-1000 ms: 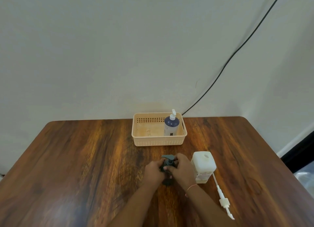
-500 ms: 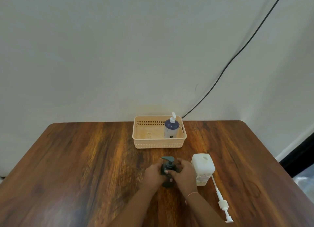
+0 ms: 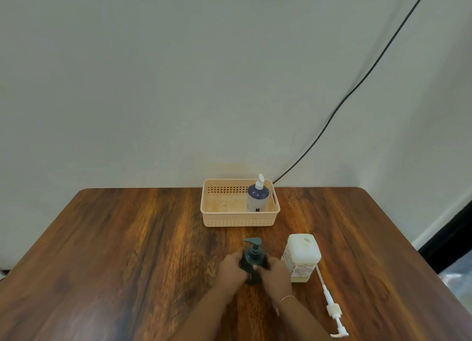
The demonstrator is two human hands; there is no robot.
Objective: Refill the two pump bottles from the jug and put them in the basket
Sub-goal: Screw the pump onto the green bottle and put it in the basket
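A dark pump bottle (image 3: 251, 257) with its dark green pump head on stands upright on the wooden table (image 3: 127, 251). My left hand (image 3: 229, 268) wraps its left side and my right hand (image 3: 274, 273) its right side. A white jug (image 3: 301, 256) with an open round hole on top stands just right of my right hand. A peach basket (image 3: 240, 220) sits at the table's far edge. A blue-and-white pump bottle (image 3: 257, 199) stands upright in the basket's right end.
A loose white pump with a long tube (image 3: 332, 308) lies on the table at the near right, beside the jug. A black cable (image 3: 357, 85) runs down the wall behind the basket. The table's right edge is close to the jug.
My right hand has come down off the pump head to the bottle's side, so the pump head now shows fully. The view has tilted up slightly.
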